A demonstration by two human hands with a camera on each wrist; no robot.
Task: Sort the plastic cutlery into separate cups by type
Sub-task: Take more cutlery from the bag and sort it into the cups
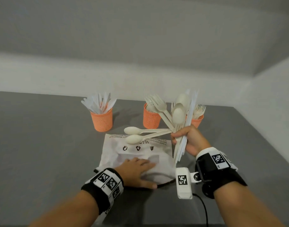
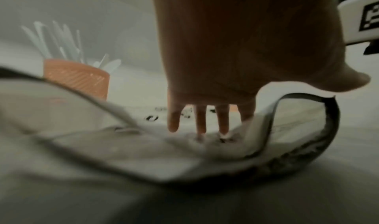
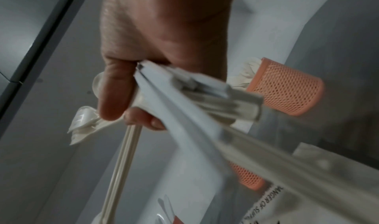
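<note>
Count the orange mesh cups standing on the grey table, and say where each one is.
3. The left cup holds white knives; the middle cup stands right of it; the right cup is partly hidden behind the cutlery bundle in the right hand.

Your head view looks down and forward over the grey table [image 1: 42,145]; each wrist view sits close under its palm, facing fingerward; all three share the plastic bag [image 1: 137,154] and orange cups [image 1: 102,119].

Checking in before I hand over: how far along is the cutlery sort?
Partly done. The left cup holds knives; the middle cup and the right cup already hold cutlery. The right hand grips a mixed bundle still to sort. The left hand presses the plastic bag flat.
</note>
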